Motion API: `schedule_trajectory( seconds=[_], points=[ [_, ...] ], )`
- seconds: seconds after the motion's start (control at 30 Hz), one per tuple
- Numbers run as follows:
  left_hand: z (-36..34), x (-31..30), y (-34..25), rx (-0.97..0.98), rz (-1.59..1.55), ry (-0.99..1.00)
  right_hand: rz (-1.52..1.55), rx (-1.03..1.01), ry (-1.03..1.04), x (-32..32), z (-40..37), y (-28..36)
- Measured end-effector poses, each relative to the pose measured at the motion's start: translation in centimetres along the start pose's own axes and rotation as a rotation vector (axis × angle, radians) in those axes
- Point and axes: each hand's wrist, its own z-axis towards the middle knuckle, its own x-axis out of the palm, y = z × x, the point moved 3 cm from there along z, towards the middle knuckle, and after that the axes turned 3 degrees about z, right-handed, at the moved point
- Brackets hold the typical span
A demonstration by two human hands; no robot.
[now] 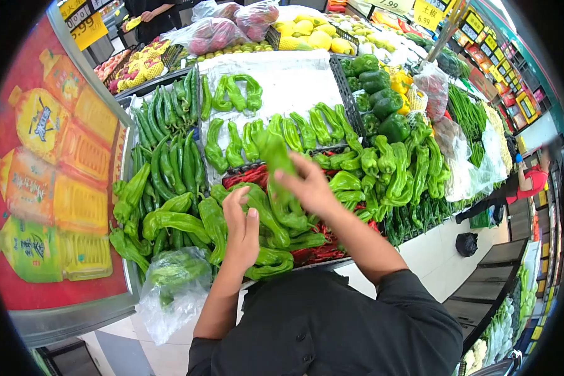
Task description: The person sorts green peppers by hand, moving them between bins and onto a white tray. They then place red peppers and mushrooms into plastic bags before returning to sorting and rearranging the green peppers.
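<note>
My right hand (pixel 307 183) is closed on a light green pepper (pixel 276 154), slightly blurred, above the front edge of the white-lined tray (pixel 276 75). To its left my left hand (pixel 241 227) is raised over the pile of green peppers (pixel 216 229), fingers apart, with nothing visible in it. Inside the tray, green peppers (pixel 302 130) lie side by side in a row near the front, and a few more (pixel 235 94) sit at the back left. Red chillies (pixel 319 252) show beneath the green ones.
A plastic bag with green peppers (pixel 174 276) hangs at the front left. Long dark green chillies (pixel 169 163) lie left of the tray, dark bell peppers (pixel 382 100) right. A drinks panel (pixel 62 169) borders the far left. A person in red (pixel 534 182) is at the right.
</note>
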Motion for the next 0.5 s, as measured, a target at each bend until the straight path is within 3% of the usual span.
schedule_trajectory(
  seconds=[0.1, 0.17, 0.2, 0.5],
  points=[
    [-0.4, -1.5, 0.6, -0.087, -0.003, 0.004, -0.379, -0.299, -0.470, -6.6, 9.0, 0.2],
    [-0.9, -2.2, 1.5, -0.131, 0.007, -0.020, -0.258, -0.174, -0.558, -7.2, 12.4, 3.9],
    [-1.1, -2.5, 1.9, -0.150, 0.009, -0.024, -0.236, -0.174, -0.474, -9.1, 15.8, 3.5],
    [-1.1, -4.2, 3.8, -0.284, 0.061, -0.085, -0.626, 0.031, -0.609, -13.1, 32.1, -1.0]
  ],
)
